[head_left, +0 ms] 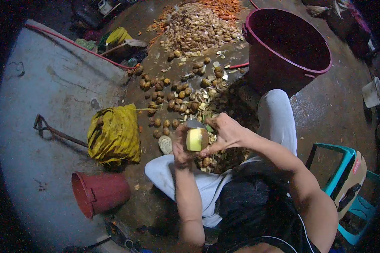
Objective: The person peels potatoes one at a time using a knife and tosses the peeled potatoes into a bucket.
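Observation:
Between my hands is a half-peeled potato [194,140], its pale yellow flesh showing beside a strip of brown skin. My left hand [182,145] is closed round its left side. A knife [195,124] with a broad grey blade lies across the top of the potato. My right hand [226,131] grips the knife at its greenish handle, with the thumb reaching down towards the potato's lower right side. Several unpeeled brown potatoes [181,94] lie on the floor beyond my hands, with peelings [229,158] heaped below and between my legs.
A tall maroon bin [268,63] stands at the right. Beyond lie a heap of pale peelings [198,29] and orange scraps [226,8]. At left are a yellow sack [114,135], a tipped red bucket [109,192] and a long-handled tool [61,135]. A teal chair [335,147] stands at right.

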Available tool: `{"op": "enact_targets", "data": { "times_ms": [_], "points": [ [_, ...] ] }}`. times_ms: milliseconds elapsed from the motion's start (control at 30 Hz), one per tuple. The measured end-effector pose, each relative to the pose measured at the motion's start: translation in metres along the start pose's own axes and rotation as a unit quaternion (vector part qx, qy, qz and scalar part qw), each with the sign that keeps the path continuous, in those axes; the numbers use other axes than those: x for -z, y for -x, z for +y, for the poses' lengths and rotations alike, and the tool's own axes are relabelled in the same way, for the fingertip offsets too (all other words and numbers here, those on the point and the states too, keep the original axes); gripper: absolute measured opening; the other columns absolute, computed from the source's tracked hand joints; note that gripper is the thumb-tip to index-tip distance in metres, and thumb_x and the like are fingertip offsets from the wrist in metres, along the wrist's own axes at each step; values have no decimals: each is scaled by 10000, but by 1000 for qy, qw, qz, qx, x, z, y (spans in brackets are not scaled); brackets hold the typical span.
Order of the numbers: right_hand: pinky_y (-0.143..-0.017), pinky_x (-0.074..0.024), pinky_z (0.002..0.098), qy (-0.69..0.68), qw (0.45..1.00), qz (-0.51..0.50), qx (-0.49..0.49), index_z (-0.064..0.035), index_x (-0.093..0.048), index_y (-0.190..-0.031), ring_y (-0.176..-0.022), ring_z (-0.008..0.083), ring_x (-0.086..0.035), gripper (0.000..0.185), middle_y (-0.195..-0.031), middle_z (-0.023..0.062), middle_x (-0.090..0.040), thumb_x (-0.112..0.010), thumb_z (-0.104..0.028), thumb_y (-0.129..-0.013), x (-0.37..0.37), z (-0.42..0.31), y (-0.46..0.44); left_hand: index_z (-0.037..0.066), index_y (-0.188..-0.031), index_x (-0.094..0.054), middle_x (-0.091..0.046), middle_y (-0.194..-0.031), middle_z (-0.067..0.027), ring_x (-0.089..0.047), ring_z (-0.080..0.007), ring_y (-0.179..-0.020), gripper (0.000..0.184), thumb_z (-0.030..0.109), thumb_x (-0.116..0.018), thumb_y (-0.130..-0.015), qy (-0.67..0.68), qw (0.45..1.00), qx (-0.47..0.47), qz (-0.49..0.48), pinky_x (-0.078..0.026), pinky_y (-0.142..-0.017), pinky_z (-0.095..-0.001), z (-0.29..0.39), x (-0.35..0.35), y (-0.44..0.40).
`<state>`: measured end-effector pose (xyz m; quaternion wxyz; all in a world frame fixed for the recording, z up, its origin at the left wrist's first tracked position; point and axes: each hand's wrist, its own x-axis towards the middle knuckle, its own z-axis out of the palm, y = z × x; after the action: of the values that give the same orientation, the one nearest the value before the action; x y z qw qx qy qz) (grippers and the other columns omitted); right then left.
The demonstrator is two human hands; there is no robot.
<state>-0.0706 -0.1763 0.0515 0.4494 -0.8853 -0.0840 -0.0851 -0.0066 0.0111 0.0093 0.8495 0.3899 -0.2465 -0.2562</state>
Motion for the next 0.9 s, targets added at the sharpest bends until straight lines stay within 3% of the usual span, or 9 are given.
{"op": "enact_targets", "data": {
  "times_ms": [67,167,300,367,400,467,633,733,900],
  "points": [
    [-449,-378,414,1,999,38,15,3,-506,-650,-434,338,-443,712,-522,179,-451,-803,-635,-544,-3,-2,2,47,-1258,-499,-556,-1183,-116,-547,-238,-1110,802,179,-868,-559,-31,999,-29,-17,-455,-962,-373,-1,3,-6],
    [-434,-392,420,49,993,78,72,-30,-516,-643,-439,368,-489,618,-511,160,-472,-767,-594,-637,-16,11,3,33,-1233,-491,-548,-1144,-101,-544,-225,-1074,771,212,-871,-586,-91,993,-75,-19,-458,-931,-355,-1,1,-9],
    [-441,-411,424,146,987,51,40,-53,-527,-643,-465,368,-527,528,-523,153,-501,-711,-539,-735,-16,8,6,28,-1247,-462,-525,-1165,-104,-538,-229,-1072,768,230,-855,-619,-175,978,-105,31,-455,-927,-349,-1,-1,-11],
    [-460,-421,429,148,984,68,76,-35,-575,-723,-486,380,-529,489,-544,167,-516,-669,-511,-784,-15,6,6,28,-1243,-459,-522,-1170,-107,-533,-229,-1081,759,216,-850,-621,-143,982,-118,43,-453,-933,-350,-7,-2,-12],
    [-460,-421,429,148,984,69,76,-35,-575,-723,-486,380,-529,489,-544,167,-516,-669,-511,-784,-19,11,5,28,-1239,-455,-518,-1174,-110,-528,-229,-1089,750,201,-846,-622,-111,984,-130,55,-452,-938,-351,-9,-4,-13],
    [-505,-470,460,-15,997,82,-1,-26,-621,-751,-507,425,-563,628,-500,177,-540,-625,-654,-754,-29,25,0,26,-1236,-455,-522,-1172,-111,-541,-232,-1072,750,192,-844,-617,-88,988,-115,50,-460,-932,-350,-6,-8,-15],
    [-502,-427,416,-58,997,28,-39,40,-547,-700,-472,278,-514,770,-505,163,-478,-790,-672,-532,-5,5,-2,17,-1249,-445,-554,-1132,-113,-582,-233,-1013,789,185,-843,-590,-57,997,-26,36,-484,-909,-345,1,-7,-10],
    [-506,-380,393,-50,998,-6,-34,79,-552,-844,-510,238,-424,794,-577,179,-473,-814,-606,-540,-3,8,-1,17,-1239,-488,-587,-1134,-129,-595,-235,-1034,780,200,-843,-569,-48,998,-21,39,-502,-906,-355,-2,-7,-7],
    [-508,-379,389,-63,997,-17,-38,69,-547,-803,-510,234,-414,767,-581,173,-470,-823,-594,-533,2,1,-2,15,-1282,-491,-578,-1197,-147,-599,-255,-1056,817,191,-848,-568,-8,999,-26,35,-505,-916,-367,-5,-6,-4]
  ]
}}
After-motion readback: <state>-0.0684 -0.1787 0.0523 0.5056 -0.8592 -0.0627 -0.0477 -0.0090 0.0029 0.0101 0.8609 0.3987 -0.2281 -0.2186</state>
